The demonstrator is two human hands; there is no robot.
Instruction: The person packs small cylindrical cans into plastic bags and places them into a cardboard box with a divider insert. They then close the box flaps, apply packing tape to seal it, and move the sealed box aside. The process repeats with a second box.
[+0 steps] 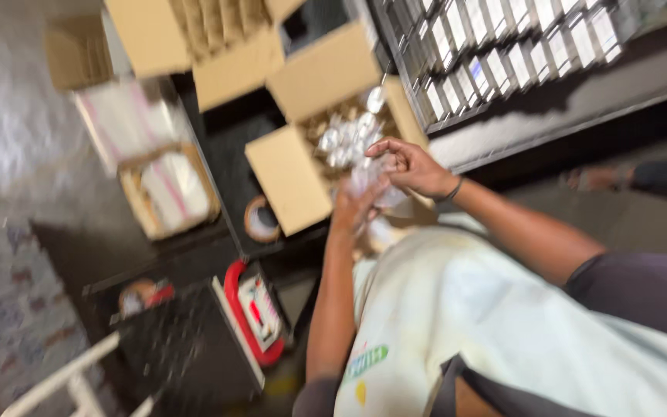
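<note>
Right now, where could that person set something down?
Bare dark tabletop lies between the open glass-filled carton and the tray of white packets, above the tape roll. Around both hands, left hand and right hand, it is crowded.

An open carton (291, 177) of small jars (347, 137) sits before the hands, a tape roll (262, 219) just beside it.

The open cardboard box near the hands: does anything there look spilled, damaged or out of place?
Nothing stands out. The open cardboard box holds clear, shiny items inside it, none spilled. Both hands hold a clear item beside it. Blur hides fine damage.
</note>
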